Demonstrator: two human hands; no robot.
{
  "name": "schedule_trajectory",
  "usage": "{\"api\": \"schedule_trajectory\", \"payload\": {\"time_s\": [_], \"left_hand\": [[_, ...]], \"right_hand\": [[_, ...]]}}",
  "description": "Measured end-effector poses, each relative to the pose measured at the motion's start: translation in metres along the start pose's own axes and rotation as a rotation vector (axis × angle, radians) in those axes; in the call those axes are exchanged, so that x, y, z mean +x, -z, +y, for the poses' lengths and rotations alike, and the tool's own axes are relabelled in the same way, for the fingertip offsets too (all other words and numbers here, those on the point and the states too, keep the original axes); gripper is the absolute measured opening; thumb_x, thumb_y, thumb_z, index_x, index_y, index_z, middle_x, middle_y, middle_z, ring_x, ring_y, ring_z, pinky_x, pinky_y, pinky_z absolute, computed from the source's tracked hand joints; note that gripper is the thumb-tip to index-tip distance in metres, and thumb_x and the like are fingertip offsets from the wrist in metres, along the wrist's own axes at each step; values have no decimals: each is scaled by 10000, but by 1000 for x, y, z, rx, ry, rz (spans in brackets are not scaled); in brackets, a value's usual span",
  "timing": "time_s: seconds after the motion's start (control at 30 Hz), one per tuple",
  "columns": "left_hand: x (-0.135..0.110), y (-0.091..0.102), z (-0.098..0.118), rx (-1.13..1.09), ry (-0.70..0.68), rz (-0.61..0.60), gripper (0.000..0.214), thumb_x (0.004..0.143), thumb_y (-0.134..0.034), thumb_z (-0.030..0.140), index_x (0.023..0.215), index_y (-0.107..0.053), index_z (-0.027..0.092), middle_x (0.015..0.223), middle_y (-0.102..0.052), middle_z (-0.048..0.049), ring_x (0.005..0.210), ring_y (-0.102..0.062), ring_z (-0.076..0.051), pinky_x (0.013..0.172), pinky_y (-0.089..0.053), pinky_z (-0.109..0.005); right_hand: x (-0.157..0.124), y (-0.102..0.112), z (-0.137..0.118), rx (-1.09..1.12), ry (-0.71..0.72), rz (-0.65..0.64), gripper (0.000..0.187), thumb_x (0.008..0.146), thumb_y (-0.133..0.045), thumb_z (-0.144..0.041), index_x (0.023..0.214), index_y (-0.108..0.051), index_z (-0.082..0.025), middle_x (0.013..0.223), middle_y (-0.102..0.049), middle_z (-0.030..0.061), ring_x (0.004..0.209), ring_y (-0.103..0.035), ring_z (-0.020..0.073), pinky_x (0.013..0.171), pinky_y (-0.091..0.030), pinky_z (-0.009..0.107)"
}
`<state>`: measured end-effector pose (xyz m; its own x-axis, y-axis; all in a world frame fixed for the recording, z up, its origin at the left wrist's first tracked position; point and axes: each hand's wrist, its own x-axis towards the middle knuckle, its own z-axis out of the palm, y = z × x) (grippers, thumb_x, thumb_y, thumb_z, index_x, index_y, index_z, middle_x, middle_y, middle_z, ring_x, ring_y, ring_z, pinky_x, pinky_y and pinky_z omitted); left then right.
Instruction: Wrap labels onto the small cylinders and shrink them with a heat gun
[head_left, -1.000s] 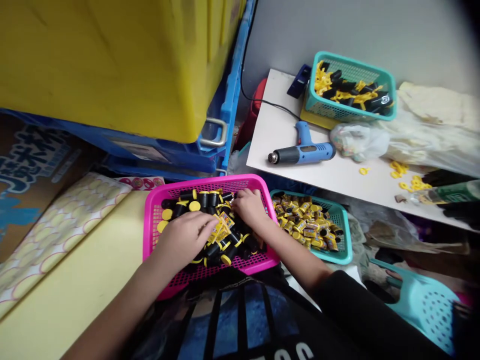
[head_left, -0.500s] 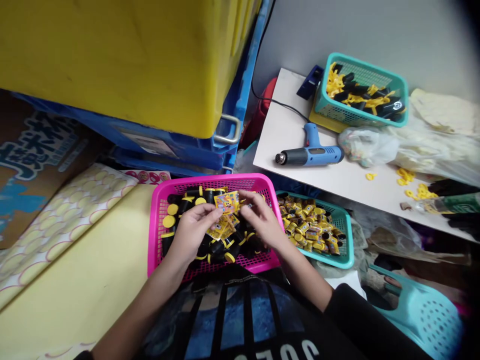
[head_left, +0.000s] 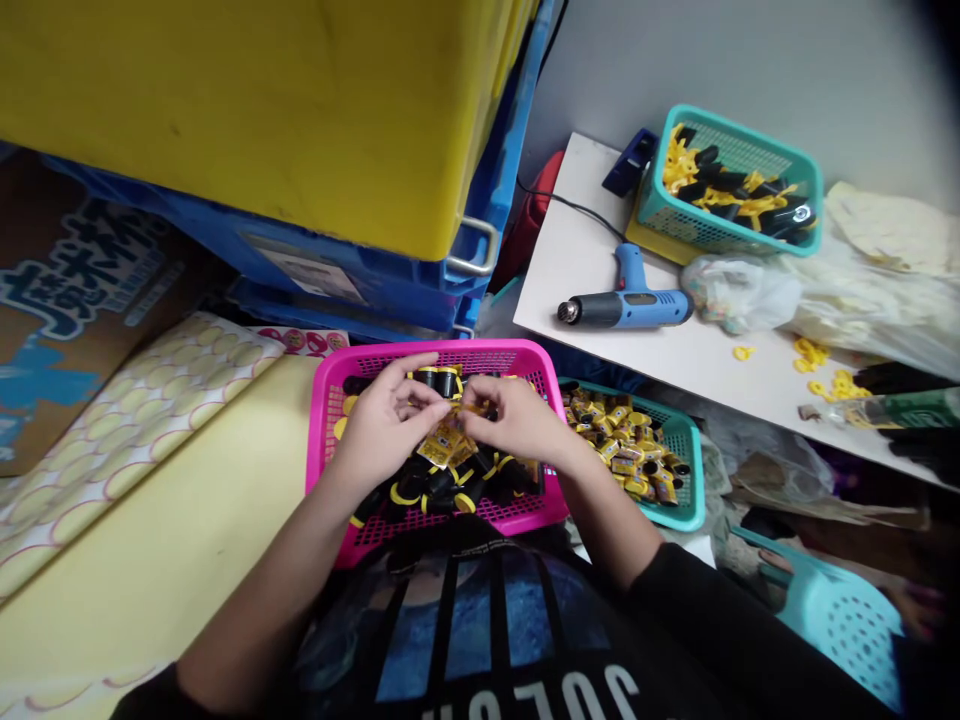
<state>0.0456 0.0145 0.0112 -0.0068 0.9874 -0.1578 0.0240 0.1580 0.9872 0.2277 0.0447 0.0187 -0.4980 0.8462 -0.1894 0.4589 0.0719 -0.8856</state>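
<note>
Both hands are over a pink plastic basket (head_left: 480, 346) in front of my body. My left hand (head_left: 391, 415) pinches one end of a small yellow printed sleeve (head_left: 466, 407) between thumb and fingers. On the sleeve's other side, my right hand (head_left: 517, 420) pinches it too; the fingers cover most of it. Below them, more flat yellow printed sleeves (head_left: 441, 447) lie on a heap of small black bottles (head_left: 445, 383) with yellow caps.
A teal basket (head_left: 694, 470) of yellow-wrapped bottles stands to the right. On the white table (head_left: 559, 250) lie a blue heat gun (head_left: 637, 306), another teal basket (head_left: 814, 180) and yellow rings (head_left: 811, 352). Yellow and blue crates (head_left: 300, 120) rise ahead; a teal stool (head_left: 847, 620) stands lower right.
The printed sleeve, which faced up flat between my hands, is now tilted and mostly covered by my fingers. My right hand has closed in on it, and the view has shifted slightly.
</note>
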Motion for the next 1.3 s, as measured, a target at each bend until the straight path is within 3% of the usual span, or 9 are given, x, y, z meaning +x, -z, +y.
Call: {"api": "schedule_trajectory", "payload": {"time_s": [0.23,0.37,0.47,0.57,0.67,0.77,0.9,1.1,1.3], "left_hand": [[2,-6,-4,-277,94,143,421,700,-760,314,1063,-605,169,804,-655,-3,728,-648,-119,689,-539,-233],[2,-7,-5,-233,104,117,525,651,-805,304,1119,-601,179,801,-694,-9,720,-674,-144,686,-562,-258],[4,-3,-2,-149,82,232,372,684,-781,325,999,-667,162,749,-705,-13,625,-662,-139,626,-572,-262],[4,7,2,-66,108,345,308,697,-776,327,951,-717,163,756,-722,-16,608,-658,-135,637,-579,-261],[4,21,2,-70,175,340,463,647,-817,302,1080,-709,179,718,-722,-5,616,-666,-145,636,-577,-255],[3,34,-3,-105,239,287,522,597,-850,287,1084,-710,161,740,-731,-27,600,-660,-141,596,-566,-241],[-1,43,-13,-189,268,221,501,549,-879,279,1011,-729,158,832,-747,-60,540,-627,-100,531,-535,-202],[-8,44,-21,-195,300,275,398,601,-841,393,900,-756,144,745,-738,-60,531,-637,-116,490,-530,-198],[-10,37,-31,-206,210,240,387,615,-838,413,910,-771,172,949,-756,-81,782,-708,-178,716,-603,-264]], "right_hand": [[16,-17,2,401,6,128,240,823,-577,-413,783,-537,-179,744,-564,-25,691,-502,95,690,-407,238],[19,-20,2,340,-2,174,340,816,-598,-500,732,-569,-171,711,-585,-20,681,-513,98,707,-410,243],[22,-8,7,259,4,241,451,890,-450,-562,716,-594,-171,717,-609,6,704,-552,121,727,-423,266],[24,6,25,-96,-56,299,456,946,-346,-494,772,-622,-176,749,-626,39,722,-563,151,734,-425,294],[26,7,49,-461,-87,139,179,881,-503,-257,872,-664,-180,847,-654,73,809,-560,187,774,-420,325],[31,0,68,-618,11,-67,322,794,-552,-88,1048,-690,-230,1121,-622,112,1040,-515,246,887,-401,390],[39,2,78,-742,134,-269,336,791,-625,-167,1114,-673,-246,1195,-556,130,1105,-475,264,930,-394,439],[26,28,73,-443,38,-109,296,735,-657,-204,1021,-597,-151,940,-640,77,836,-573,172,791,-463,339],[9,15,39,462,38,71,388,728,-736,-365,1060,-597,-220,909,-644,7,726,-596,97,662,-495,243]]}}
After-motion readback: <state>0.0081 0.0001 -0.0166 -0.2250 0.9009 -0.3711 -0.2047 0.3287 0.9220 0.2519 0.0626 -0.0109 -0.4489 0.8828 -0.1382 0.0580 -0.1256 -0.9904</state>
